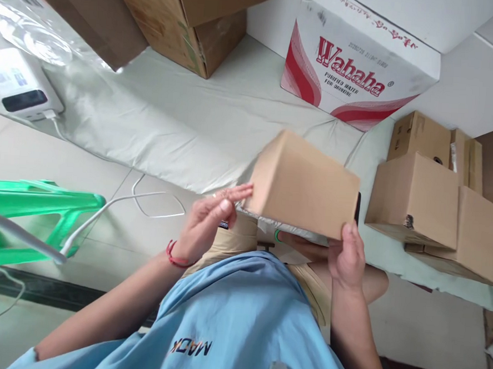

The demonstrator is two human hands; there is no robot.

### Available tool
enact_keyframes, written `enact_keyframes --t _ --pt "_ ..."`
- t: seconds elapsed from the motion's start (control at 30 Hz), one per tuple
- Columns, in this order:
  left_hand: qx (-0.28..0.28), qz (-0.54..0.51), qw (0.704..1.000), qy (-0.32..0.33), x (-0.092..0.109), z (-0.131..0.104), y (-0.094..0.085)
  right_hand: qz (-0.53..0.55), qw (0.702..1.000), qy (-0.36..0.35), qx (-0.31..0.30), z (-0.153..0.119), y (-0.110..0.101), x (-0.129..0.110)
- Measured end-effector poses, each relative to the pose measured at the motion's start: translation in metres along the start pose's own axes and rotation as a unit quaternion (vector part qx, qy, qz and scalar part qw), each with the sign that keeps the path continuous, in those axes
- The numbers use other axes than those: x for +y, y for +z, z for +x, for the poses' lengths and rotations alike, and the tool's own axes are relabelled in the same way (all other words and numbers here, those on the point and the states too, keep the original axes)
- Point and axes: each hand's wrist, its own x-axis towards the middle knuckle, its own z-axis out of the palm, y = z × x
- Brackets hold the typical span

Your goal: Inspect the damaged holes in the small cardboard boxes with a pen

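Observation:
A plain brown cardboard box [311, 183] is in front of my body at the edge of the cloth-covered surface, tilted. My right hand [348, 252] grips its lower right corner, with the thumb on the near face and the other fingers hidden behind. My left hand [209, 218], with a red string bracelet [177, 255] on its wrist, reaches in from the left. Its stretched fingertips touch the box's left side, and its thumb is off the cardboard. Something dark shows just behind the box's right edge; I cannot make out what it is.
A white-and-red Wahaha carton [358, 66] stands at the back. Several brown boxes [421, 198] are grouped right; larger cartons [197, 31] stand back left. A white device [22, 84] with a cable lies far left. A green plastic stool [39, 216] is on the floor.

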Motion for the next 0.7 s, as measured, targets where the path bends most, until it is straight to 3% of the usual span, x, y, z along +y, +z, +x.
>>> enact_keyframes --t 0.07,0.13,0.2,0.23,0.37,0.43,0.57,0.7 --pt "-0.094 0.086 0.981 0.15 0.015 -0.007 0.008 0.063 0.996 0.028 0.064 0.003 0.0 -0.003" --pt "-0.137 0.159 0.935 0.287 0.022 -0.008 0.014 0.104 0.988 0.043 0.104 0.006 0.001 -0.008" --pt "-0.128 0.19 0.909 0.349 0.021 -0.004 0.018 0.122 0.986 0.038 0.105 0.006 0.005 -0.014" --pt "-0.121 0.184 0.912 0.347 0.017 -0.002 0.018 0.124 0.987 0.03 0.096 0.005 0.007 -0.018" --pt "-0.099 0.02 0.969 0.226 -0.005 0.006 0.01 0.098 0.994 -0.011 0.052 -0.004 0.016 -0.027" --pt "-0.056 -0.073 0.984 0.149 -0.013 0.007 0.004 0.068 0.997 -0.04 0.01 -0.01 0.016 -0.029" --pt "0.031 -0.211 0.977 0.027 -0.015 0.011 -0.007 -0.04 0.981 -0.135 -0.133 -0.018 0.014 -0.034" --pt "0.046 -0.302 0.95 -0.065 -0.011 0.015 -0.016 -0.221 0.913 -0.276 -0.205 -0.028 0.022 -0.044"
